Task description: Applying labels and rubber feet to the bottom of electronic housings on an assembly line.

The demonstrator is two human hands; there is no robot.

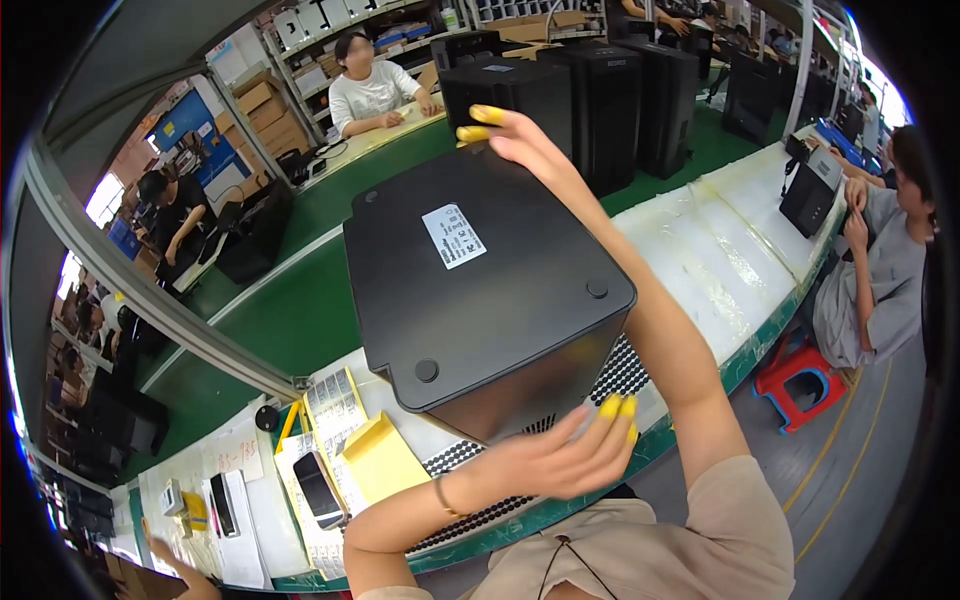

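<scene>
A large black box-shaped appliance (380,290) stands on the bench before me, its broad face with round rubber feet turned up. A white printed label (454,237) is stuck on that face. My right hand (515,140) reaches along the box's right side to its far edge. Its fingers are stretched out and apart, with yellow finger covers on the tips; whether it touches the edge I cannot tell. In front of the near side, by a vent, is my left hand (565,455), fingers extended and yellow-tipped, holding nothing visible.
Under the box lies a black-dotted mat (622,370). Left of it are a yellow envelope (380,460), label sheets (333,400) and a phone (318,487). Tall black appliances (605,110) stand beyond. A co-worker (875,270) sits at the right, near a red stool (800,385).
</scene>
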